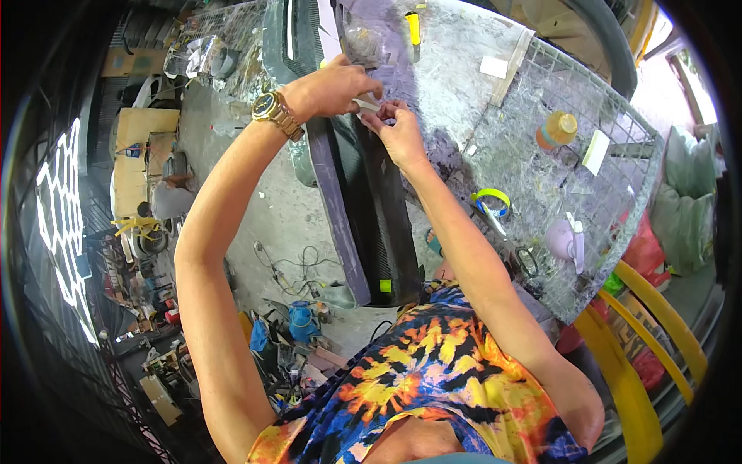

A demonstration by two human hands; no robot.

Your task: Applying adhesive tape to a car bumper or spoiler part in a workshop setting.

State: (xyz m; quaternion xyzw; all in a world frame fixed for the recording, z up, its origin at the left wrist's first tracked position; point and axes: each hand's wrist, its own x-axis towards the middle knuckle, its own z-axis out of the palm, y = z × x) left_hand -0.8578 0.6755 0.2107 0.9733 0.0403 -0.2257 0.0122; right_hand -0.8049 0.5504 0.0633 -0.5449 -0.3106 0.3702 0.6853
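A long dark panel (363, 216) with textured black surfaces and grey-purple edges runs from the top of the picture toward my body, with a green square (385, 285) near its lower end. My left hand (340, 89), with a gold watch on the wrist, is over the panel with curled fingers at a small pale strip (365, 104). My right hand (394, 133) pinches at the same strip from the right, its thumb and fingers bent. The fingertips partly hide the strip.
A dusty grid-topped table (483, 108) on the right holds a yellow-handled tool (413, 29), an orange container (555, 131), tape (491, 193) and scissors (527, 260). Yellow bars (626, 363) stand lower right. Cables, tools and a person (170, 199) are at left.
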